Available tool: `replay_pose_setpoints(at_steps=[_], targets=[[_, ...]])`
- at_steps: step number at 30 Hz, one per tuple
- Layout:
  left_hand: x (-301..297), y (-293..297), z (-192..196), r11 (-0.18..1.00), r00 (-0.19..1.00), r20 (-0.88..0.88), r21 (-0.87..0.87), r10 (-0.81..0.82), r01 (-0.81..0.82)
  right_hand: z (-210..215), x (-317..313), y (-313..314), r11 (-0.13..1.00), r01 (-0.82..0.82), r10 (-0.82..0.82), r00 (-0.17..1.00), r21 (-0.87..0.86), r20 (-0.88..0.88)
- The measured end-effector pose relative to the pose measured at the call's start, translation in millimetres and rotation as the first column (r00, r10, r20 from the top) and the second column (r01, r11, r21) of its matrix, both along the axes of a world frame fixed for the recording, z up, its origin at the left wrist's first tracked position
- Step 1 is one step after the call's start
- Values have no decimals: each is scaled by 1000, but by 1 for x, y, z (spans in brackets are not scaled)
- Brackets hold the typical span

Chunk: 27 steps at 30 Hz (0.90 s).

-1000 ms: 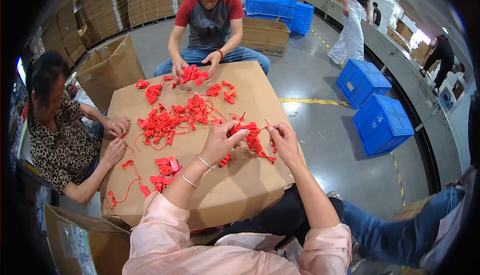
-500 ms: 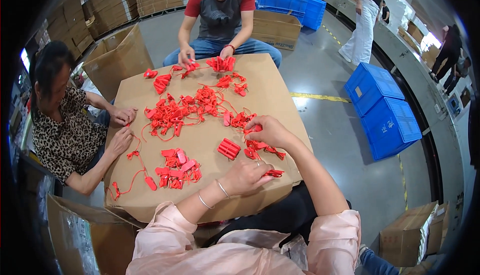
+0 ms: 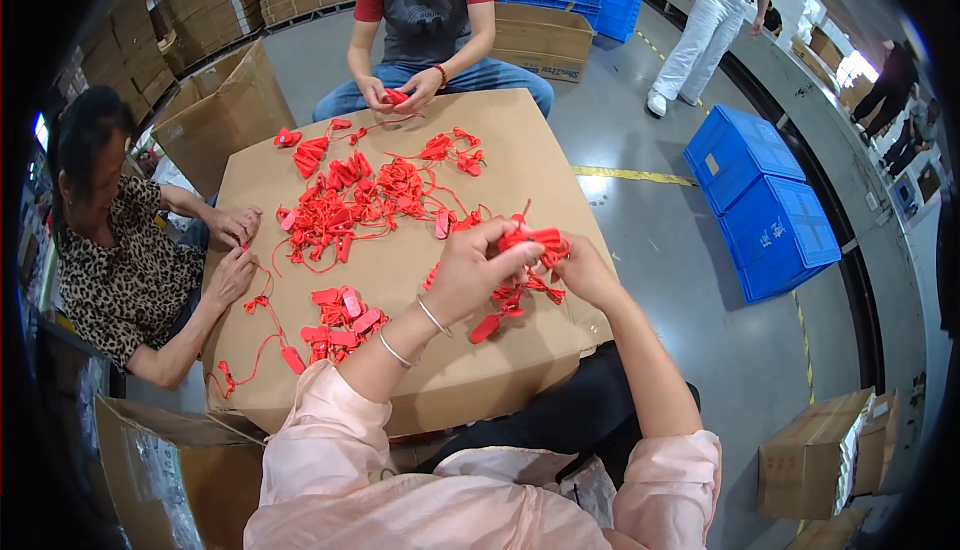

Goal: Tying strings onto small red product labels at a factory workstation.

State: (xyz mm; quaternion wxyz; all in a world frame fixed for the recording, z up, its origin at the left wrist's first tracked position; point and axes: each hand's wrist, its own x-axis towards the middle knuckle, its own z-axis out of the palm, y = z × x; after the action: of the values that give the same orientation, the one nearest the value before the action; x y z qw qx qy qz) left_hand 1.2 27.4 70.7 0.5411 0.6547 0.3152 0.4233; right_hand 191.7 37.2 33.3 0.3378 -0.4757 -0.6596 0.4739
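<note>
Left hand (image 3: 475, 268) closed around red corded pieces (image 3: 550, 247), right hand (image 3: 587, 272) partly hidden, grip unclear

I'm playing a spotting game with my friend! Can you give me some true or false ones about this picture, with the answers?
1. The left hand holds red pieces. True.
2. Two bracelets are on the right wrist. False: they're on the left.
3. A red tangled pile lies on the cardboard tabletop. True.
4. The two nearest blue crates stand on that tabletop. False: they're on the floor.
</note>
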Motion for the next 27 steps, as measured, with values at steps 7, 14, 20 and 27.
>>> replay_pose_setpoints(at_steps=[7, 14, 20, 27], targets=[[-5, -2, 28, 991, 981, 194, -130, 4, 21, 4, -22, -35, 980, -176, 177, 984, -91, 3], [-24, -17, 33, 983, 992, 100, -172, 77, -59, -18, -44, -67, 979, -201, 189, 964, -47, -187], [-48, -30, 16, 931, 988, -19, -340, -151, 136, -42, -26, -75, 916, -138, -63, 878, -377, -474], [-51, -47, -17, 904, 866, -388, -399, -316, 152, -22, -4, -79, 897, -203, -160, 679, -392, -717]])
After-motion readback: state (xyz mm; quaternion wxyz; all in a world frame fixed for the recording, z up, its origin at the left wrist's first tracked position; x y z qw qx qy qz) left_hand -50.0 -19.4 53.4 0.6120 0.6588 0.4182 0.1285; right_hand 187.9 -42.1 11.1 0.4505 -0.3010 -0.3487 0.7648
